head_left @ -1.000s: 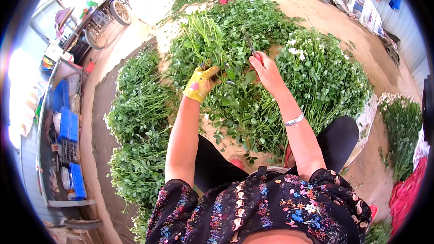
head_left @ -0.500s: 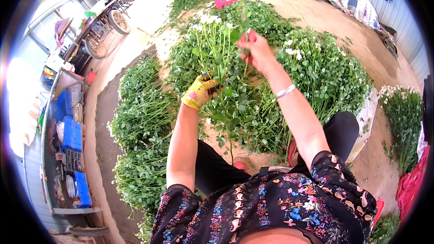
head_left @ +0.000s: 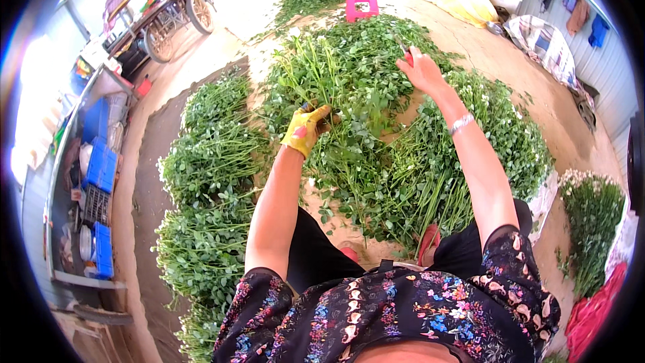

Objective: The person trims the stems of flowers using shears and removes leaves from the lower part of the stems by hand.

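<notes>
My left hand [head_left: 307, 129], in a yellow glove with dark fingertips, is closed around a bunch of green flower stems [head_left: 310, 67]. The bunch stands roughly upright above the fist, with a few white blooms at its top. Off to the right, my bare right hand [head_left: 424, 72] grips red-handled shears [head_left: 408, 58], whose blades point up and away from me. Whether the blades are apart is too small to tell. Beneath both hands spreads a large heap of leafy cuttings [head_left: 373, 60]. Some green bits below the left hand are smeared by motion.
Bundled flower stems [head_left: 208, 161] lie in a row on a dark mat at the left. More stems [head_left: 497, 121] are piled by my right knee. A pink stool [head_left: 361, 7] stands beyond the heap. Blue crates [head_left: 101, 165] sit in a cart at far left.
My right hand has swung right and away from the bunch with the shears. My left hand keeps hold of the stems, which now lean slightly left. The view has shifted a little.
</notes>
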A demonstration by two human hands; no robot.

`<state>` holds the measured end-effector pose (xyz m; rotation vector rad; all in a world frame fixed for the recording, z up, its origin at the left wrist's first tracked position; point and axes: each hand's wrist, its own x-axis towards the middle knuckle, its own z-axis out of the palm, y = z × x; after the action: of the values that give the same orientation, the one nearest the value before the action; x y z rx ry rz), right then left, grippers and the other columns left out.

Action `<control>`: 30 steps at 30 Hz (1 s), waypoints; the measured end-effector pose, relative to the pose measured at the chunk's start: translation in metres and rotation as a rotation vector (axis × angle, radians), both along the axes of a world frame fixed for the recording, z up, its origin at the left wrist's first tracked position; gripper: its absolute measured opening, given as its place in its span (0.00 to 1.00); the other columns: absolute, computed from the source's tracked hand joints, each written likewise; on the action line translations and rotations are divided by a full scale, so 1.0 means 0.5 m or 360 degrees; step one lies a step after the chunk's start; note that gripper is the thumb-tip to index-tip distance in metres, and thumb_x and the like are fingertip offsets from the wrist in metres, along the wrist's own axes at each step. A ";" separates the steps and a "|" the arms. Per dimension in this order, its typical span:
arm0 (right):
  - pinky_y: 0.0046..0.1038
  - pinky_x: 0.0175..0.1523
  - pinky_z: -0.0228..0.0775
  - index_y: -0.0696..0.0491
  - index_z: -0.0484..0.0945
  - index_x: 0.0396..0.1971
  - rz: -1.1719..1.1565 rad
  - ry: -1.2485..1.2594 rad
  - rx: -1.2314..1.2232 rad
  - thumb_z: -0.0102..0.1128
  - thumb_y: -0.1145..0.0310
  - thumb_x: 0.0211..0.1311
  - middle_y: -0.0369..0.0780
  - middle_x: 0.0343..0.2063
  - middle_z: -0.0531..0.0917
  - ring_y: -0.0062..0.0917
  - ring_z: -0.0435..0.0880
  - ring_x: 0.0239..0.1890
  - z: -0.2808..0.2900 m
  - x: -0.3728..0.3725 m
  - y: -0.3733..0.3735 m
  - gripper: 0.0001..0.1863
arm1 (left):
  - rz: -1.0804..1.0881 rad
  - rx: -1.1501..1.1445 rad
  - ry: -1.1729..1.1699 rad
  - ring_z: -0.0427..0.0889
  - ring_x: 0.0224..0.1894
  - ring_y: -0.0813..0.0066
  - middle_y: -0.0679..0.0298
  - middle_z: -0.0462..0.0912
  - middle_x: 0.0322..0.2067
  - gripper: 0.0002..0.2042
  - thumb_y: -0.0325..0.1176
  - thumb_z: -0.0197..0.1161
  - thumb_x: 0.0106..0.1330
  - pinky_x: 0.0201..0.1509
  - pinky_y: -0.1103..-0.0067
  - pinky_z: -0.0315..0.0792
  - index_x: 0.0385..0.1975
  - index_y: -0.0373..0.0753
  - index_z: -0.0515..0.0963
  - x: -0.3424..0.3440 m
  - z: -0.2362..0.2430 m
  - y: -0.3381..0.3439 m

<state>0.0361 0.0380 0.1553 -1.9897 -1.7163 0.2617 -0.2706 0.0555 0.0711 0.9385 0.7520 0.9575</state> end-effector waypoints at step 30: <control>0.31 0.32 0.70 0.58 0.69 0.48 0.0389 0.0345 0.0361 0.54 0.55 0.62 0.45 0.27 0.79 0.33 0.79 0.25 -0.115 -0.176 -0.091 0.23 | 0.0038 0.0052 0.0112 0.83 0.38 0.70 0.59 0.81 0.39 0.18 0.28 0.63 0.59 0.30 0.80 0.75 0.48 0.33 0.72 0.003 -0.008 0.014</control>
<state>-0.0518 -0.0076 0.0976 -1.5332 -1.7612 0.3368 -0.2691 0.0627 0.0674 0.9976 0.8106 0.9640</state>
